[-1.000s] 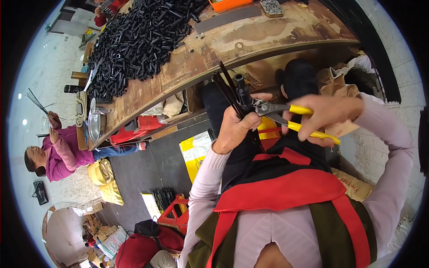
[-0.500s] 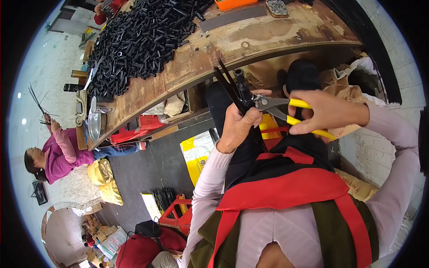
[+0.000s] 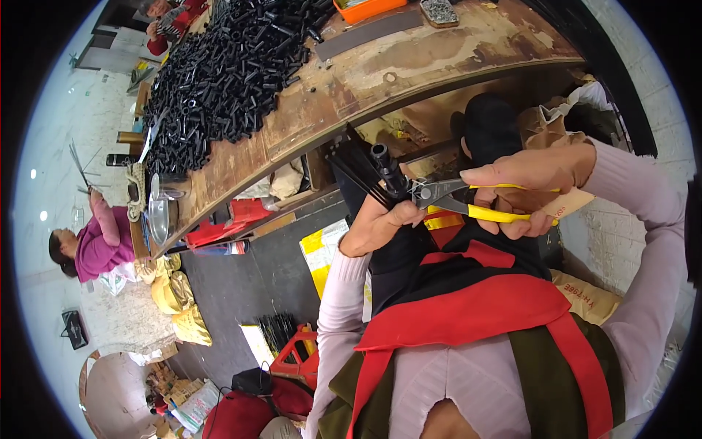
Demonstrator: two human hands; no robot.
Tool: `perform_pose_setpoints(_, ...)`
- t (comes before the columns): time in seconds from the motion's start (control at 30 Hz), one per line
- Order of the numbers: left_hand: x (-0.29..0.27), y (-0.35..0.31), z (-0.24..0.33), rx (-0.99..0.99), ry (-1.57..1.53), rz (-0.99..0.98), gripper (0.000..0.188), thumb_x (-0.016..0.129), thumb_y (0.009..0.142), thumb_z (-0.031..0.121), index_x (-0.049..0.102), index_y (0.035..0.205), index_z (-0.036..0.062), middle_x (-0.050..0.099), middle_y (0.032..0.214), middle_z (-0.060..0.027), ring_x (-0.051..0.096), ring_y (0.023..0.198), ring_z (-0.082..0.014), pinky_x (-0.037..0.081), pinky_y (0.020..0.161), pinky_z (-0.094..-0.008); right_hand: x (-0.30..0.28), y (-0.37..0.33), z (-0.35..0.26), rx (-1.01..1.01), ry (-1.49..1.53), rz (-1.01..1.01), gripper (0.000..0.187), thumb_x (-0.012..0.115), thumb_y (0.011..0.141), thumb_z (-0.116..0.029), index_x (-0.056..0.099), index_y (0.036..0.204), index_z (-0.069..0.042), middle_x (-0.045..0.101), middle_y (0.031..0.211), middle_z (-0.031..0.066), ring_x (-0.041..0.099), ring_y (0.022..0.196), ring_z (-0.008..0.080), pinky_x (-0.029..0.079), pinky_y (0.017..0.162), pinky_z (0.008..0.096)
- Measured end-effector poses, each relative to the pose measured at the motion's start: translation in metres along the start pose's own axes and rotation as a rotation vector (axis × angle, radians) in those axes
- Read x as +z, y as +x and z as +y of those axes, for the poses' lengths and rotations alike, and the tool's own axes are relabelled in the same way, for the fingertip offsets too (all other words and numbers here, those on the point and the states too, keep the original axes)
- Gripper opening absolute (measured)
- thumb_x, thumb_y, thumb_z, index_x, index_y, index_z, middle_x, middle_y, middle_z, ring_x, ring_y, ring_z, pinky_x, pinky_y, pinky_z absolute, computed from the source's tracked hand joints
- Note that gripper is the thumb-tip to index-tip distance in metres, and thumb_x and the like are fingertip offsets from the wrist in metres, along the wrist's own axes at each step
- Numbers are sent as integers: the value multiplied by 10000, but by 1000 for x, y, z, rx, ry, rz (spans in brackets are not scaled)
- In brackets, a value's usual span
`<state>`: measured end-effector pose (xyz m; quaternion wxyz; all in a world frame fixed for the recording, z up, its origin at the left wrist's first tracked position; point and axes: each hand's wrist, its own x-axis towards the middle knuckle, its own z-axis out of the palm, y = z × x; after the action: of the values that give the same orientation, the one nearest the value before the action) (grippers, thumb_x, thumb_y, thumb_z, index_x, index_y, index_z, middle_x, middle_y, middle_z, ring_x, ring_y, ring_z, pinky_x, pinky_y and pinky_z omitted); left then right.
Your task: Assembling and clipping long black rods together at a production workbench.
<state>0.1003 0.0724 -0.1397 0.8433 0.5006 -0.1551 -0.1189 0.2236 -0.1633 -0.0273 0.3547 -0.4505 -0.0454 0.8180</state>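
My left hand (image 3: pixel 374 231) is closed round a bundle of thin black rods (image 3: pixel 349 174) and a black tubular piece (image 3: pixel 391 167), held over my lap. The tube's open end points up and away from me. Yellow-handled pliers (image 3: pixel 497 215) are in my right hand (image 3: pixel 545 170), its fingers wrapped round both grips. Their metal jaws meet the work beside the tube's lower end, close to my left thumb. What the jaws bite on is too small to make out.
A large pile of black tubular pieces (image 3: pixel 227 80) covers the left of the wooden bench (image 3: pixel 351 88). An orange tray (image 3: pixel 369 9) and a small tin of metal bits (image 3: pixel 439 12) stand at its far side. Another person (image 3: pixel 102 238) holds thin rods at left.
My right hand has closed further round the pliers, and their handles are nearer together. The bundle and tube have shifted slightly left and down in the view.
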Motion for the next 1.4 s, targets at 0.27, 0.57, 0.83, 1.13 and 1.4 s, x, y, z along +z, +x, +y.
perform_pose_setpoints(0.27,11,8,2,21,163,135,367,613,950,354,395,1009,65,399,694,-6,370,590,-108,352,563,-275,8,30,41,-582,-307,402,515,355,1039,-448,549,878,1,521,603,47,481,465,104,349,418,253)
perform_pose_setpoints(0.57,26,17,-5,6,299,242,290,579,989,271,535,833,29,498,680,20,455,626,-76,376,568,-230,24,-35,-13,-131,-628,509,577,385,1005,-511,555,827,11,561,576,95,497,420,121,388,409,277)
perform_pose_setpoints(0.83,21,16,-1,92,139,381,191,570,989,176,483,1052,18,469,708,6,438,606,-82,376,553,-231,-5,35,37,-576,-617,577,326,547,979,-308,606,962,13,636,725,107,591,565,147,457,537,285)
perform_pose_setpoints(1.13,14,13,-7,110,48,333,170,573,984,148,453,1011,31,455,715,-4,425,594,-89,371,542,-234,-1,33,36,-854,-1303,1143,540,607,883,-113,495,1406,-188,537,997,108,534,911,298,444,840,378)
perform_pose_setpoints(1.4,18,15,-6,81,58,348,170,583,982,163,468,966,38,464,698,6,425,587,-81,368,537,-231,-6,33,35,-908,-1450,1238,587,633,841,-95,501,1406,-185,528,1002,105,522,925,286,436,846,388)
